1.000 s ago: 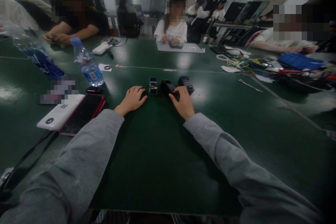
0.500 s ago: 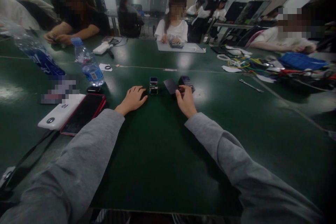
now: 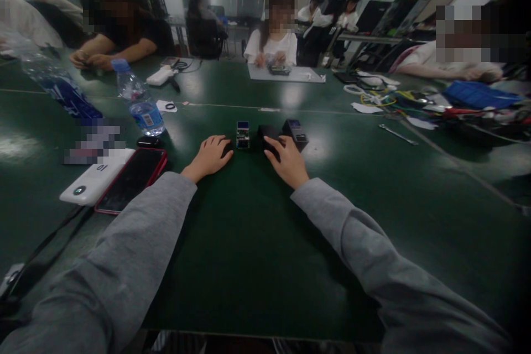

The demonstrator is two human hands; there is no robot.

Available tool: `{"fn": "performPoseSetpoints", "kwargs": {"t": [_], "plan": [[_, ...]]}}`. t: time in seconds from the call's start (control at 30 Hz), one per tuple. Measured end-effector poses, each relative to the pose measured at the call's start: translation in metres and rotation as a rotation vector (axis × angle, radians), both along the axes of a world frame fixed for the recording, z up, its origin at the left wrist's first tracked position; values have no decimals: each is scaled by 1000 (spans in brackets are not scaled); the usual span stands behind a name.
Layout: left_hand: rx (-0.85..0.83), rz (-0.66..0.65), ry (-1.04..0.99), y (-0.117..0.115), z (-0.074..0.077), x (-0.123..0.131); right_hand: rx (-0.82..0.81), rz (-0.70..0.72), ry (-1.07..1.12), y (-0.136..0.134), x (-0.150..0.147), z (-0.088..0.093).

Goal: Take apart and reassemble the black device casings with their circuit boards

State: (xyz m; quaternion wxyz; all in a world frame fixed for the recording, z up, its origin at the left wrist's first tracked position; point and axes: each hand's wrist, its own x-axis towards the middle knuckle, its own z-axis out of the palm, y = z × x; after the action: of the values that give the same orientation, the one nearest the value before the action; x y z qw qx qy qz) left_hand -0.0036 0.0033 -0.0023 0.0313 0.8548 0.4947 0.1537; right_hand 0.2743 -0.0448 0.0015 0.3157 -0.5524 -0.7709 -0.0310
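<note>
My left hand (image 3: pixel 211 156) lies palm down on the green table with its fingers spread, holding nothing. Just right of its fingertips stands a small electronic module (image 3: pixel 243 135) with a bluish screen on top and bare circuitry below. My right hand (image 3: pixel 287 161) rests with parted fingers against a black box-like piece (image 3: pixel 265 131), and those fingers cover part of it. Behind that hand, a dark block-shaped device (image 3: pixel 295 131) with a lighter panel is partly hidden.
On the left are a white power bank (image 3: pixel 89 185), a red-edged phone (image 3: pixel 131 180) and two bottles, one a clear water bottle (image 3: pixel 143 102). At right lie a wrench (image 3: pixel 398 134) and a heap of cables with a blue bundle (image 3: pixel 481 95). Several people sit around.
The black piece was tilted in my right hand's pinch; it now sits lower on the table. My right hand has shifted slightly left and its fingers have spread. My left hand stays put.
</note>
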Motion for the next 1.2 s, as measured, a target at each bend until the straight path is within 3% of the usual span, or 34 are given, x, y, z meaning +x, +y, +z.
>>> {"fn": "performPoseSetpoints", "kwargs": {"t": [0.5, 0.93, 1.2], "plan": [[-15, 3, -4, -1, 2, 0, 46, -23, 97, 4, 3, -4], [9, 9, -4, 0, 0, 1, 0, 91, -93, -5, -6, 2], [-1, 2, -9, 0, 1, 0, -50, 10, 69, -5, -3, 2]]}}
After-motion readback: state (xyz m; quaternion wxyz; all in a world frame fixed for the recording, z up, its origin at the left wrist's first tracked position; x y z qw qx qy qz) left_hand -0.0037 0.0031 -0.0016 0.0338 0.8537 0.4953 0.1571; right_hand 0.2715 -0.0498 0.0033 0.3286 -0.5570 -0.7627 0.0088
